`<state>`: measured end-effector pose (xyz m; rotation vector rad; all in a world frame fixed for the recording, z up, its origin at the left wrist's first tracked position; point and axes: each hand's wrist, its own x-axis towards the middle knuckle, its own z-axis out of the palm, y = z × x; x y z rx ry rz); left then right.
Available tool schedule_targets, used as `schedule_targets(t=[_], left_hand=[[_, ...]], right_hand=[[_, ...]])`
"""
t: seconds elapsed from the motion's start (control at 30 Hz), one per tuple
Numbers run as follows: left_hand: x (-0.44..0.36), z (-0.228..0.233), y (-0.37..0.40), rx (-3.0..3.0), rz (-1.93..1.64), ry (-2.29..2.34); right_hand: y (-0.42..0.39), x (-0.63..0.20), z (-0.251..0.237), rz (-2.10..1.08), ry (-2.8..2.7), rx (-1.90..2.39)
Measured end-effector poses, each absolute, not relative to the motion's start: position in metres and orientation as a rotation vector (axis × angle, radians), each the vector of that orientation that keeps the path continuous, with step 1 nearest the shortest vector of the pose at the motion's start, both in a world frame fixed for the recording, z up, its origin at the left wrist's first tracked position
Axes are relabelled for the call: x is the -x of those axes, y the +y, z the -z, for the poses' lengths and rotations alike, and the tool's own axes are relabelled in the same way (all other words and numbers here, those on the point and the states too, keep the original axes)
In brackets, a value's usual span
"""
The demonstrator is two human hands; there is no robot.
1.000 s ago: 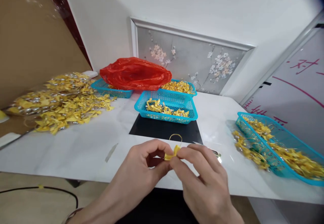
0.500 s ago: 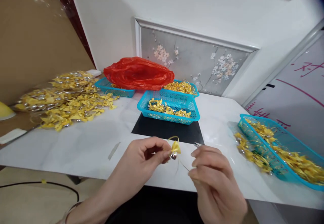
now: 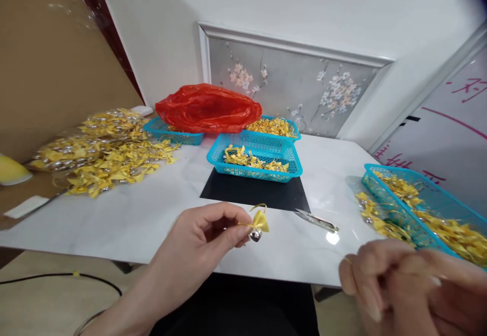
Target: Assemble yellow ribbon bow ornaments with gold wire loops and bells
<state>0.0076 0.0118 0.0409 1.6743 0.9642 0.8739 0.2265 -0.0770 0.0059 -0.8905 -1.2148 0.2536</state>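
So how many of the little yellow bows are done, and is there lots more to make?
Lots look done: a big pile of bows lies on the table's left side, and the blue baskets hold more. In hand now: the left hand pinches one yellow bow with a silver bell, while the blurred right hand sits off to the side. The right basket is full too; which ones are unfinished, I cannot tell.
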Motion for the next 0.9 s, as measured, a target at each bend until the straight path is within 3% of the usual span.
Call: schedule_targets(t=[0.2,0.43,0.9], left_hand=[[-0.019,-0.041,0.007,-1.65,-0.95,1.003],[-0.021,-0.033,0.005,-1.723,-0.941,1.088],[-0.018,-0.03,0.004,-1.721,-0.956,1.068]], right_hand=[[-0.07,-0.184,-0.006,0.012,-1.432,1.205],[-0.059,-0.164,0.005,0.313,-1.486,1.19],[-0.056,-0.157,0.003,0.4,-1.441,1.21]])
